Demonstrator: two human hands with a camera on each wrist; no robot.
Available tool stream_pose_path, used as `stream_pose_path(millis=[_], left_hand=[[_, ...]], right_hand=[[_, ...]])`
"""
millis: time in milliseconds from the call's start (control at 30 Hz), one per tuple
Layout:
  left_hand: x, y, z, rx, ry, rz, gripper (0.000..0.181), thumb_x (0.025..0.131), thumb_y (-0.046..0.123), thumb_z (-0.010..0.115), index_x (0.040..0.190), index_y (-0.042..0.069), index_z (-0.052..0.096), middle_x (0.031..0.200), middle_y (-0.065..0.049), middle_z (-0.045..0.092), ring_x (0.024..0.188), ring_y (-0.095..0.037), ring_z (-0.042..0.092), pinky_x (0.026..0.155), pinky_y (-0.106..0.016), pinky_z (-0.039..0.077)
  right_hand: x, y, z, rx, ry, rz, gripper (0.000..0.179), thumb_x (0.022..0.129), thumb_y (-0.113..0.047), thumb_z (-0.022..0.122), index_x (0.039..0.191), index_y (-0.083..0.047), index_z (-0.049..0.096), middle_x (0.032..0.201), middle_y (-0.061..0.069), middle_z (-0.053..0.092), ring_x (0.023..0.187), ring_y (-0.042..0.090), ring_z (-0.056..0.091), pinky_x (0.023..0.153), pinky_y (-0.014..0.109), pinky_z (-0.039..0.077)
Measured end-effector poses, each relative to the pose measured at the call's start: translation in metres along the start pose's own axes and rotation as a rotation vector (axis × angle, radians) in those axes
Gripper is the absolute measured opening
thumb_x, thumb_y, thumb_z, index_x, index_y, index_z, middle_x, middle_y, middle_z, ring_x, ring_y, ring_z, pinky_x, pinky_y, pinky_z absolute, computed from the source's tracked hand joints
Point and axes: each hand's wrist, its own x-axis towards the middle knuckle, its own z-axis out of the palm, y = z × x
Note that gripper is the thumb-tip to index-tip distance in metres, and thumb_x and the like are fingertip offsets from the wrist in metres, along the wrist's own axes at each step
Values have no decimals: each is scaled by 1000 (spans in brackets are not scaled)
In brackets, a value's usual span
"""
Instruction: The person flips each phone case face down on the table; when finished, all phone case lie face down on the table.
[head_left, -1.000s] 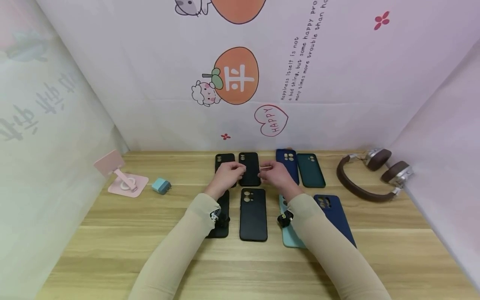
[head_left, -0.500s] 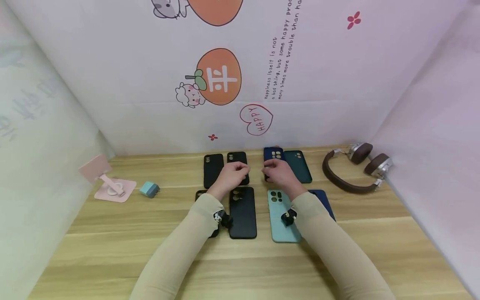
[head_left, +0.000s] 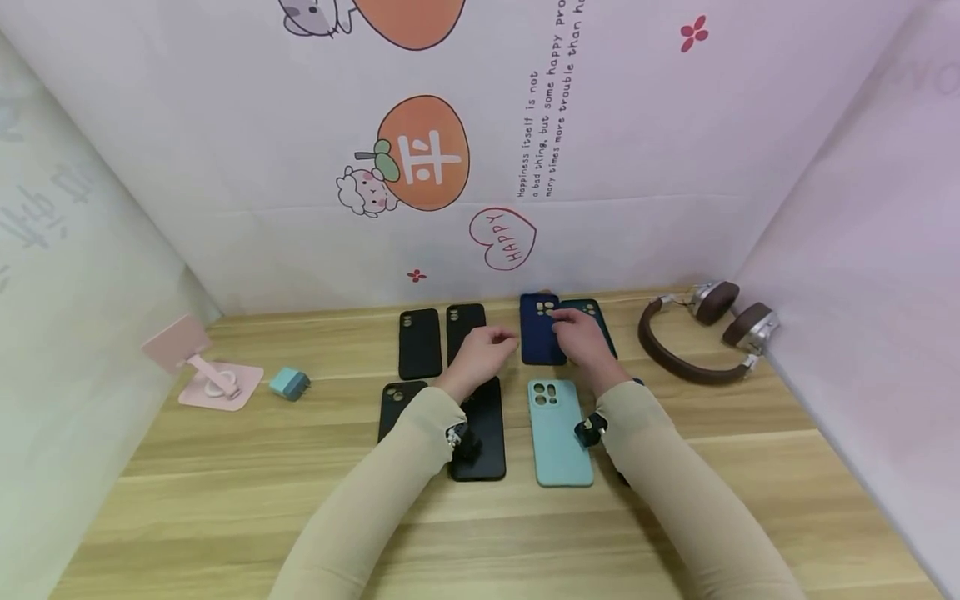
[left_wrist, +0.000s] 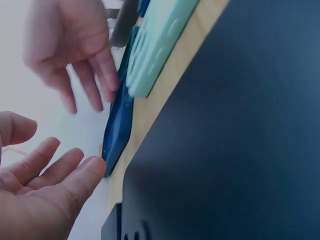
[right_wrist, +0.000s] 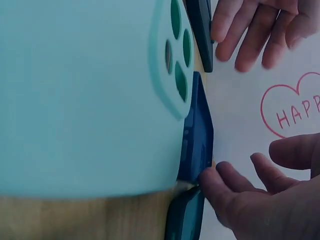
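Observation:
In the head view my left hand [head_left: 480, 358], fingers loosely bent and holding nothing, hovers just right of a black phone case [head_left: 463, 329]. My right hand [head_left: 587, 340] also holds nothing. It is above the seam between a dark blue phone case [head_left: 542, 342] and a dark green one [head_left: 600, 323], hiding part of the green. In the right wrist view a fingertip is close to the blue case; I cannot tell if it touches. A light teal phone case [head_left: 561, 433] lies in front, between my forearms. Under my left wrist is a larger black phone case [head_left: 483, 442].
Two more black phone cases, one at the back [head_left: 420, 343] and one in front [head_left: 397, 404], lie to the left. Farther left are a blue charger plug [head_left: 289, 382] and a pink phone stand [head_left: 217, 383]. Brown headphones [head_left: 690, 362] sit at the right. A printed cloth [head_left: 600, 242] backs the table.
Both hands have moved right over the cases: the left off the back black cases, the right from beside the black case, across the blue one, toward the green. The head view has turned slightly right.

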Motion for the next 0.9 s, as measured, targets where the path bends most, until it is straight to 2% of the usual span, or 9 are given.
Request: stream_pose_path(millis=[133, 267, 367, 467, 633, 800, 900], left_hand=[[1, 1, 9, 40, -28, 11, 36, 99, 30, 57, 125, 7, 67, 112, 1, 68, 97, -14, 61, 83, -33, 51], [2, 4, 15, 31, -69, -8, 38, 99, 29, 56, 128, 7, 64, 115, 0, 68, 99, -14, 61, 83, -33, 51], [1, 5, 16, 42, -97, -22, 38, 100, 28, 56, 130, 7, 63, 117, -1, 67, 102, -14, 60, 85, -34, 51], [-1, 5, 15, 72, -113, -32, 37, 100, 30, 56, 129, 7, 63, 116, -1, 67, 97, -14, 61, 82, -34, 51], [-3, 7, 9, 68, -87, -61, 35, 100, 30, 56, 126, 8, 65, 109, 0, 67, 87, -15, 61, 76, -33, 51], [-1, 6, 7, 53, -72, -77, 35, 99, 30, 56, 124, 8, 66, 111, -1, 66, 91, -16, 59, 78, -33, 50], [0, 2, 8, 52, -58, -78, 33, 99, 29, 56, 123, 9, 66, 111, -1, 66, 92, -16, 59, 78, -33, 51]], right_hand=[[-1, -3, 4, -53, 15, -22, 43, 101, -17, 43, 143, -7, 48, 147, 16, 44, 132, 32, 41, 107, 49, 35], [-2, -7, 7, -53, 36, -21, 42, 101, -17, 43, 142, -9, 48, 146, 17, 44, 132, 33, 41, 108, 51, 34], [-1, -8, 11, -63, 23, -12, 43, 102, -18, 43, 144, -10, 46, 149, 17, 40, 134, 34, 39, 108, 52, 32], [2, -7, 14, -63, 18, 2, 44, 102, -19, 43, 145, -10, 44, 150, 17, 38, 135, 35, 37, 109, 52, 31], [6, -4, 15, -33, -6, 22, 44, 102, -18, 44, 145, -8, 44, 150, 16, 38, 135, 34, 37, 110, 52, 31], [7, -3, 15, -47, -55, 37, 47, 101, -17, 44, 147, -6, 41, 152, 17, 35, 136, 34, 35, 110, 52, 30], [9, -5, 17, -41, -39, 63, 47, 101, -18, 46, 146, -6, 41, 151, 17, 36, 133, 34, 37, 109, 52, 31]])
